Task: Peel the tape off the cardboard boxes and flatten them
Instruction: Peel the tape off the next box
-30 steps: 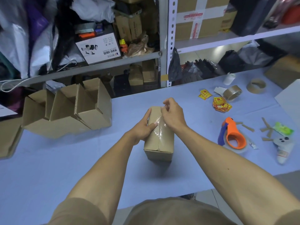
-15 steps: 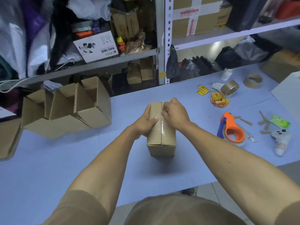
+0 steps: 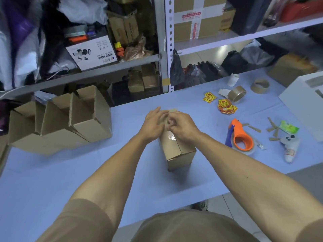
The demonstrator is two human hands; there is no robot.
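Note:
A small closed cardboard box [image 3: 178, 151] stands mid-table, its top seam covered by clear tape [image 3: 170, 136]. My left hand [image 3: 153, 122] lies against the box's far left top with fingers fairly straight. My right hand [image 3: 181, 126] is over the far end of the top, fingers curled and pinching at the tape there. The hands hide the far end of the box and the tape's end.
Several open cardboard boxes [image 3: 70, 123] lie at the left of the blue table [image 3: 52, 180]. An orange tape dispenser [image 3: 242, 137], tape rolls [image 3: 237, 93], yellow stickers [image 3: 226, 105], cardboard scraps and a white controller [image 3: 290, 145] lie on the right. Shelving stands behind.
My left hand has shifted from gripping the box's left side to lying flatter on its far top. My right hand's fingers have curled tighter over the tape end. The box has turned slightly.

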